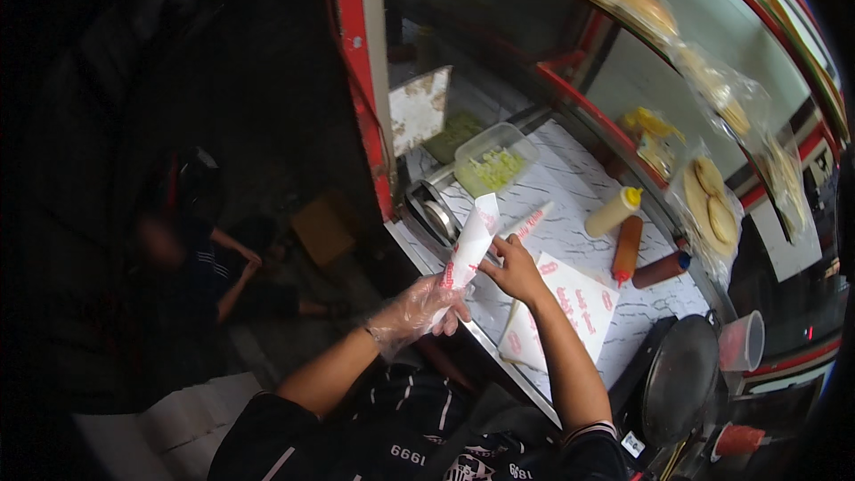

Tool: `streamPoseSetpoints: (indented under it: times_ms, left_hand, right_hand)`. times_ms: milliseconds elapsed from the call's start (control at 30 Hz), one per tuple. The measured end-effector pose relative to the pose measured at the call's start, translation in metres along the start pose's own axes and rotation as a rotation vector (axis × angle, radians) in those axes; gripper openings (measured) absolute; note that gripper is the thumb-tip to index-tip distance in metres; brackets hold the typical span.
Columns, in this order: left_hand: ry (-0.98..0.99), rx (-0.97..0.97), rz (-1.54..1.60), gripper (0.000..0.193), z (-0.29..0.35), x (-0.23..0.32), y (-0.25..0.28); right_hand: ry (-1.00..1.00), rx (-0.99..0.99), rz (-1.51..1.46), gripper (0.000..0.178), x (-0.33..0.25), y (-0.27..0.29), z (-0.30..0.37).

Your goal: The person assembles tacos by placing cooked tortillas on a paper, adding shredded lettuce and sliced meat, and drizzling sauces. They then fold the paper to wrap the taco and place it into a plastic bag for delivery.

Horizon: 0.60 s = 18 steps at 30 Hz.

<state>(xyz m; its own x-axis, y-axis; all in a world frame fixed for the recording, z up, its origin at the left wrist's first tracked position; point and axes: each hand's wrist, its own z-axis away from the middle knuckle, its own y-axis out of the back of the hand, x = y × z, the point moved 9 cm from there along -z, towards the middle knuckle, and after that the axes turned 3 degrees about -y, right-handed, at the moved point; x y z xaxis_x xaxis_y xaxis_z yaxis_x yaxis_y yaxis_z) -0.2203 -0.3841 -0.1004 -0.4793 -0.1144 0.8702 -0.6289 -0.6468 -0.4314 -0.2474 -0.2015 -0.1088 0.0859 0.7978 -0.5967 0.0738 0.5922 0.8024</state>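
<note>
In a clear plastic glove, my left hand point(419, 313) is closed around the lower part of a white paper-wrapped roll point(470, 249) with red print. The roll is tilted, its upper end pointing away from me. My right hand point(515, 269) is bare, its bent fingers at the right side of the same roll, seemingly gripping the paper; the fingertips are partly hidden. Just beyond it, a second paper-wrapped cone point(532, 221) lies on the counter. Under my right forearm is a stack of printed wrapping paper point(579, 303).
A plastic tub of shredded lettuce point(492, 165) stands at the back. To the right are a cream squeeze bottle point(614, 212), an orange one point(627, 251) and a dark red one point(661, 270). Bagged flatbreads point(711, 205) hang nearby. A round black pan point(681, 379) is at lower right. A person point(223, 258) sits at left.
</note>
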Motion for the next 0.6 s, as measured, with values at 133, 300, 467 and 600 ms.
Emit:
streamPoseSetpoints:
  times_ms: [133, 300, 467, 600]
  left_hand:
    - [-0.003, -0.064, 0.051, 0.041, -0.016, 0.003, 0.045]
    - [0.033, -0.014, 0.098, 0.036, -0.029, 0.025, 0.066]
    - [0.023, 0.019, 0.089, 0.036, -0.037, 0.032, 0.068]
    - [0.040, -0.022, 0.115, 0.036, -0.047, 0.024, 0.062]
  right_hand:
    - [-0.191, -0.445, -0.329, 0.035, -0.001, -0.035, -0.043]
    - [-0.583, -0.511, -0.735, 0.018, 0.027, -0.059, -0.034]
    - [-0.398, -0.345, -0.914, 0.012, 0.044, -0.062, -0.007]
    - [-0.211, -0.033, -0.309, 0.018, 0.036, -0.050, 0.007]
